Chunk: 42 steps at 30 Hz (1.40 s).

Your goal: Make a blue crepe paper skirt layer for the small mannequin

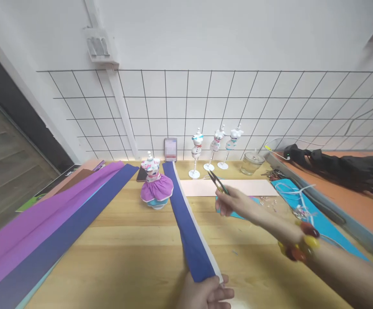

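My left hand [202, 294] grips the near end of a long blue fabric strip [186, 223] with a white edge, at the bottom of the view. The strip runs away from me over the wooden table, towards a phone [170, 149] propped against the wall. My right hand [233, 201] is closed around small thread snips [217, 181], whose dark blades point up and to the left. Left of the strip stands a small mannequin [150, 165] dressed in a purple skirt [157, 189] with a blue layer below.
Several small white mannequins on stands [197, 148] line the back. A glass jar [251, 163] is to their right. Purple and blue fabrics [58, 221] cover the left side. On the right lie pale pink fabric [254, 187], blue fabric [328, 227], white cords and scattered small bits.
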Motion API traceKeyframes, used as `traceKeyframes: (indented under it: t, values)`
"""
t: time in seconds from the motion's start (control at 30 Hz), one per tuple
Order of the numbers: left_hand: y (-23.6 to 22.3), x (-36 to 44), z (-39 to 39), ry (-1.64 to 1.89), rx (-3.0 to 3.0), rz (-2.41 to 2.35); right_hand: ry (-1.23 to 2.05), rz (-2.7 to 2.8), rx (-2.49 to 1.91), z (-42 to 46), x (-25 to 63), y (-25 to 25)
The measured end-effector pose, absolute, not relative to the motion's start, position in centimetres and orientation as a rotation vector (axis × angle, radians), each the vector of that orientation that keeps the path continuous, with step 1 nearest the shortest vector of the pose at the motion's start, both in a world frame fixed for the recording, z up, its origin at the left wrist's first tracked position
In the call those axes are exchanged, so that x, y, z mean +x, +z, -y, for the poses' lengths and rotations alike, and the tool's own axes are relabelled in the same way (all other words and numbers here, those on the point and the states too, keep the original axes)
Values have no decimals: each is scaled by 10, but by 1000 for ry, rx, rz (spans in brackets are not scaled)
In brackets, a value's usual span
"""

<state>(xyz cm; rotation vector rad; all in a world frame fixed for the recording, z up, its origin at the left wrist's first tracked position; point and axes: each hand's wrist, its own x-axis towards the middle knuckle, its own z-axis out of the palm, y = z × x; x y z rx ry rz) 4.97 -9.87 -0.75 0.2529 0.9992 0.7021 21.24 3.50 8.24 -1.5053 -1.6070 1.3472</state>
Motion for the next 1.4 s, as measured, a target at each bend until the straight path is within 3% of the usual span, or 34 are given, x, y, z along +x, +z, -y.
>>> traceKeyframes:
  t: [0.17,0.4,0.63,0.9,1.4]
  values:
    - [-6,67,93,745,243,-988,1535,1434,-1591,25,226,27]
    - [1,77,98,771,310,-929,1710,1258,-1462,53,219,2]
    - [-13,78,112,760,282,-1009,1539,1252,-1432,65,212,-6]
    - [-5,42,96,764,201,-683,1602,1080,-1260,65,218,-17]
    - [9,42,20,860,610,-1010,1582,1205,-1282,52,217,1]
